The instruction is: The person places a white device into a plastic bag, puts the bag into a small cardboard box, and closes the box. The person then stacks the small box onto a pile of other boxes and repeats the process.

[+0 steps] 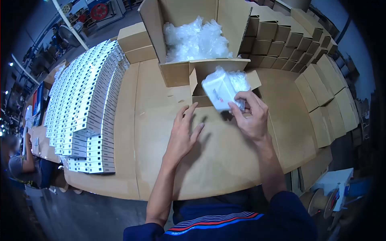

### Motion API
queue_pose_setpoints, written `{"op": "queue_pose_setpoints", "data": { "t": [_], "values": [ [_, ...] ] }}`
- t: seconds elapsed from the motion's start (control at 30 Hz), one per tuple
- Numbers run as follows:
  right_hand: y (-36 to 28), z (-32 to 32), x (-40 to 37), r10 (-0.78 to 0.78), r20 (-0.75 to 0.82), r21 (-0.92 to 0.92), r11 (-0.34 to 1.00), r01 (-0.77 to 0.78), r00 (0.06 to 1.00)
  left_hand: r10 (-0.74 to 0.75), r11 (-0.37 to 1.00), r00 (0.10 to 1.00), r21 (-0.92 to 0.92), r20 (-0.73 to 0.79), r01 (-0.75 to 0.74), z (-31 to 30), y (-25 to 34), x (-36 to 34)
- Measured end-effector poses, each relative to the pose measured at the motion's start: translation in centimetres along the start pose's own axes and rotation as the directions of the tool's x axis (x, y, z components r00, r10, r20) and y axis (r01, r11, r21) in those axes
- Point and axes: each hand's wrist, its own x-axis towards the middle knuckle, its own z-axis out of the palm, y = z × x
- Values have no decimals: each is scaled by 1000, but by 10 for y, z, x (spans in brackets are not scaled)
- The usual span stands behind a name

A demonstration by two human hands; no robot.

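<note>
My right hand [253, 118] pinches a flat white box [219, 93] with small dark and red print, tilted at the front of a small open cardboard box [198, 100]. Crinkled clear plastic [239, 81] shows beside the white box, near my fingertips. The small box has its flaps spread, and the white box hides part of its inside. My left hand [183, 134] is empty, fingers apart, close over the cardboard-covered table [157, 116] just left of the small box.
Behind stands a large open carton [150, 30] with clear plastic bags [197, 42] in it. Many white boxes [86, 96] are stacked on the left. Brown cartons [281, 40] line the back right, more cartons [331, 100] the right edge. A person [26, 164] sits at far left.
</note>
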Motion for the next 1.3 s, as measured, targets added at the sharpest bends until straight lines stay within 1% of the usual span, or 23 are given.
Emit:
{"op": "queue_pose_setpoints", "data": {
  "t": [0.07, 0.1, 0.13, 0.23, 0.27, 0.4, 0.5, 0.53, 0.63, 0.67, 0.83, 0.9, 0.93, 0.97, 1.07, 1.1, 1.13, 1.17, 1.2, 1.23, 1.27, 1.3],
  "values": [
    [14, 21, 8, -128, -120, -121, 986, 114, 984, 125, 974, 992, 193, -17, -119, 12, -14, 15],
    [20, 31, 11, -198, -172, -186, 968, 165, 965, 137, 966, 990, 223, -18, -129, 15, -16, 21],
    [25, 40, 14, -245, -182, -242, 950, 198, 952, 148, 958, 989, 253, -19, -138, 17, -18, 28],
    [36, 60, 18, -277, -169, -331, 920, 211, 946, 165, 934, 986, 327, -40, -143, 25, -24, 35],
    [42, 64, 19, -315, -168, -352, 904, 242, 934, 160, 930, 986, 341, -39, -138, 27, -26, 35],
    [54, 76, 18, -262, -144, -369, 909, 194, 954, 173, 910, 984, 387, -31, -148, 26, -26, 36],
    [61, 82, 17, -134, -107, -322, 942, 93, 985, 166, 916, 985, 376, -35, -141, 27, -27, 35],
    [59, 82, 21, -157, -91, -375, 920, 112, 983, 168, 918, 985, 371, -39, -142, 29, -29, 35],
    [66, 87, 26, -144, -45, -464, 880, 107, 989, 148, 921, 988, 368, -36, -125, 29, -31, 35],
    [67, 90, 25, -89, -33, -463, 884, 64, 995, 138, 922, 990, 369, -34, -116, 28, -30, 35],
    [69, 97, 25, -1, -9, -519, 855, -4, 1000, 120, 923, 993, 369, -14, -107, 25, -30, 36],
    [68, 99, 26, 29, -1, -547, 837, -24, 1000, 123, 922, 992, 370, -12, -110, 24, -29, 36],
    [65, 100, 27, 80, 4, -550, 832, -65, 997, 127, 922, 992, 371, -18, -112, 24, -28, 36],
    [64, 100, 28, 96, -2, -580, 811, -79, 995, 131, 921, 991, 374, -25, -112, 24, -28, 36],
    [60, 100, 28, 152, -5, -629, 768, -121, 988, 162, 945, 987, 292, -21, -149, 23, -26, 35],
    [57, 97, 29, 181, 19, -676, 727, -121, 983, 164, 950, 986, 273, -35, -148, 20, -27, 34],
    [54, 94, 25, 178, 28, -653, 748, -117, 984, 152, 961, 988, 238, -14, -144, 16, -24, 29],
    [51, 92, 23, 190, 48, -683, 723, -107, 981, 118, 957, 993, 268, 1, -114, 11, -19, 22],
    [47, 89, 20, 199, 69, -685, 721, -99, 977, 116, 964, 993, 242, -15, -109, 9, -19, 12],
    [42, 88, 16, 230, 64, -653, 745, -134, 971, 120, 969, 991, 222, -49, -107, 5, -17, 1],
    [30, 87, 15, 346, 89, -618, 755, -221, 934, 111, 973, 990, 210, -87, -91, -2, -16, -13],
    [42, 86, 1, 238, 140, -670, 737, -85, 961, 112, 978, 987, 189, -119, -88, -9, -14, -29]
  ]
}}
